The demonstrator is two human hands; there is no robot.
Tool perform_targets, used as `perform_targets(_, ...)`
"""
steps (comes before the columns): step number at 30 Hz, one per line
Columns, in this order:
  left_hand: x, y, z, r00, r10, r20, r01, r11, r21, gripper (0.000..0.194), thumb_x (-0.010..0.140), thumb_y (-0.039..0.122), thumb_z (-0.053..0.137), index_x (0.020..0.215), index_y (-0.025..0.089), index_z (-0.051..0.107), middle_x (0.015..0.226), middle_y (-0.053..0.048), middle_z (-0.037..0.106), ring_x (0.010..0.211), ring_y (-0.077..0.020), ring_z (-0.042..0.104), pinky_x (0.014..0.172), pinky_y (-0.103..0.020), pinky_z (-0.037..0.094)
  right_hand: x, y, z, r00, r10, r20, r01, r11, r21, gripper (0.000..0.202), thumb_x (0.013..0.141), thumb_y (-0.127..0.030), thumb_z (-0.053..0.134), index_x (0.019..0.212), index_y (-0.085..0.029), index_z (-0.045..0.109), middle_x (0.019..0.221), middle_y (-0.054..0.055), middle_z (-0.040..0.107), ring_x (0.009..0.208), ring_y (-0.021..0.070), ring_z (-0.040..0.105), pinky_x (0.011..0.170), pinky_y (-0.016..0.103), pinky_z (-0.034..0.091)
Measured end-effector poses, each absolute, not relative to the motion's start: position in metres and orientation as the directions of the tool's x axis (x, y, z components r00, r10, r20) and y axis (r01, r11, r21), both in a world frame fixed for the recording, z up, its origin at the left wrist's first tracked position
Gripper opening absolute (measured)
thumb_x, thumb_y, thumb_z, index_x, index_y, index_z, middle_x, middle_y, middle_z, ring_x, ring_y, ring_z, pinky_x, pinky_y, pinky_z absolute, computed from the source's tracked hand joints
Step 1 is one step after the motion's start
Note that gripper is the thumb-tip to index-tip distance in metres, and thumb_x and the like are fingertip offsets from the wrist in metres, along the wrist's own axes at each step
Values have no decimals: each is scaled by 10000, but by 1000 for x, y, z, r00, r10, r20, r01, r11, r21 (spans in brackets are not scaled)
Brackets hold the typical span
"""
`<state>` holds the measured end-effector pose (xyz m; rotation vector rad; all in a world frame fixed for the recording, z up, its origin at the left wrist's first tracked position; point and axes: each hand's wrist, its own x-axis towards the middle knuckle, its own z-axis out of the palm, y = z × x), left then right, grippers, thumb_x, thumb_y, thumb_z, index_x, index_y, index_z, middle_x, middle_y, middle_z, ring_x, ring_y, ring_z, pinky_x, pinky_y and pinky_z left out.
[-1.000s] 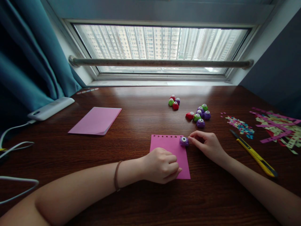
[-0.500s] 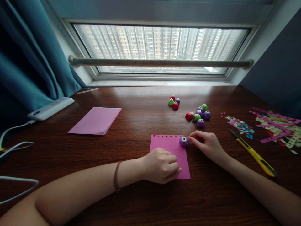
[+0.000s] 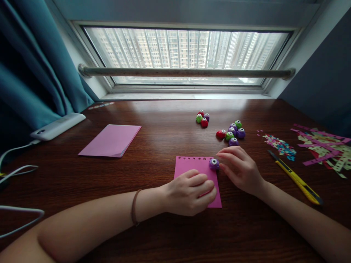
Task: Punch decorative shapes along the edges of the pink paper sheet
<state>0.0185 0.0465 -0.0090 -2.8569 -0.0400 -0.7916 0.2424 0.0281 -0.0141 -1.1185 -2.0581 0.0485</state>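
Note:
A bright pink sheet of paper (image 3: 182, 166) lies on the table with a row of star-shaped holes along its far edge. At its far right corner sits a small purple craft punch (image 3: 214, 164) with a star on its white top. My left hand (image 3: 190, 193) rests over the lower part of the sheet, fingers curled and closed, with no object showing in them; the thumb is hidden. Just right of the punch is my right hand (image 3: 241, 170), thumb and fingers apart, the thumb tip at or very near the punch's side.
Several red, green and purple punches (image 3: 230, 136) stand beyond my right hand. A yellow utility knife (image 3: 298, 180), confetti (image 3: 281, 147) and cut paper strips (image 3: 326, 146) lie right. Leftward are a stack of pink paper (image 3: 111, 140) and a white device (image 3: 59, 126) with a cable.
My right hand has spread its fingers, moving from a pinch beside the punch to an open shape. The left hand's fingers have loosened and shifted slightly right. The punch and sheet look unmoved.

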Motion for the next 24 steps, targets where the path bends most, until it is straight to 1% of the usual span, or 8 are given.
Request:
perform_targets(2,18,45,-8,799,28,601,136,-981,-135,253,815,198,529,1055,126,570,1049,-54,630,964,-199,554,826,-335,446,243,27,-11,-391,683,617,724,642,-253,296,807,-189,565,1098,-136,573,1025,102,554,957,198,500,857,341,441)
perform_targets(5,17,44,-6,737,155,658,240,-970,-41,367,820,206,520,1163,77,511,1180,-106,575,1188,-257,438,979,-387,379,243,24,-9,-458,693,557,786,608,-109,376,825,-241,559,1171,-95,539,878,94,562,813,181,501,733,308,449)
perform_targets(7,18,45,-6,742,217,635,292,-956,-14,412,837,199,492,1219,47,462,1254,-133,519,1277,-279,335,1027,-406,334,242,21,-9,-497,716,490,809,587,-37,406,853,-274,523,1209,-81,507,790,69,561,718,163,495,653,286,424)
perform_targets(10,21,49,-6,777,285,561,355,-935,-15,450,873,202,444,1290,43,388,1351,-128,422,1332,-271,230,1077,-414,262,239,16,-10,-546,726,418,808,588,36,419,887,-295,469,1240,-70,464,785,48,593,689,151,524,629,280,386)
perform_targets(13,24,53,-7,831,337,444,374,-928,4,480,914,247,388,1350,67,306,1433,-100,295,1357,-256,149,1107,-422,189,237,13,-12,-561,723,403,806,588,66,368,902,-302,441,1182,-70,498,777,36,611,675,145,543,612,282,347)
perform_targets(16,26,54,-6,883,353,309,352,-934,59,514,935,281,341,1396,101,203,1474,-61,181,1370,-250,72,1116,-452,127,236,12,-12,-557,729,399,811,581,69,279,899,-313,438,1023,-103,575,699,18,593,618,144,528,577,289,303)
perform_targets(19,28,57,-5,915,344,208,321,-937,139,565,934,320,346,1413,112,130,1487,-53,113,1374,-234,40,1119,-445,115,236,12,-12,-549,743,383,817,573,60,230,890,-310,449,896,-130,592,642,5,572,575,142,514,555,297,274)
perform_targets(24,32,64,-8,921,360,149,320,-917,237,566,940,334,332,1415,123,110,1487,-77,106,1374,-190,67,1120,-393,149,236,11,-13,-550,769,326,824,563,63,212,875,-285,460,942,-123,580,675,10,599,609,143,549,563,306,277)
